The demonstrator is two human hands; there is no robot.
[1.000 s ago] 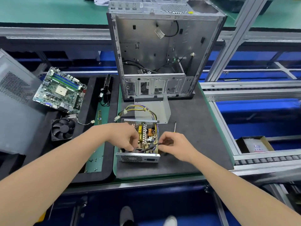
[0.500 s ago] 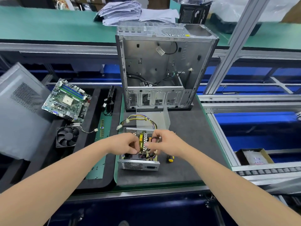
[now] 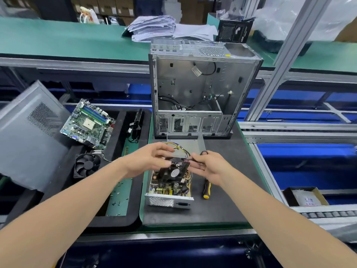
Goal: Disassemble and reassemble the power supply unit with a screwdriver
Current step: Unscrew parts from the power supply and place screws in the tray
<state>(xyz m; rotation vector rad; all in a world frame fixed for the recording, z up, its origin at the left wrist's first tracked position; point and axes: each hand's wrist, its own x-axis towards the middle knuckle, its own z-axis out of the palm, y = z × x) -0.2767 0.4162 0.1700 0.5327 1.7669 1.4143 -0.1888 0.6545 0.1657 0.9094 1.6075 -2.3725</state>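
Fingers of the left hand [image 3: 147, 161] are loosely spread, thumb and fingertips pinching the left corner of the black fan [image 3: 174, 170]. Those of the right hand [image 3: 209, 168] are curled, pinching the coloured wires [image 3: 186, 158] at the fan's right edge. The fan is held tilted, clear of the circuit board, over the far half of the open power supply unit [image 3: 170, 192]. The unit lies on the dark mat [image 3: 222, 206] with its grille end toward the viewer.

Change from half a second ago — both hands were then down inside the unit, fingertips among the components; the fan has since come up between them. A second ago the right hand lay over the screwdriver's handle. The screwdriver [image 3: 206, 188] now lies free on the mat at the unit's 3 o'clock, just beside it and partly under the right wrist.

Clearances: at 12 o'clock the unit's detached cover [image 3: 183, 145] stands close behind the hands, with the stripped computer case [image 3: 202, 89] beyond it. At 9 o'clock the mat's edge meets a black tray [image 3: 116, 222] — the motherboard [image 3: 88, 124] and cooler fan [image 3: 87, 165] sit further off at 10 o'clock. Bare mat runs from 3 to 6 o'clock, up to the bench's near edge.
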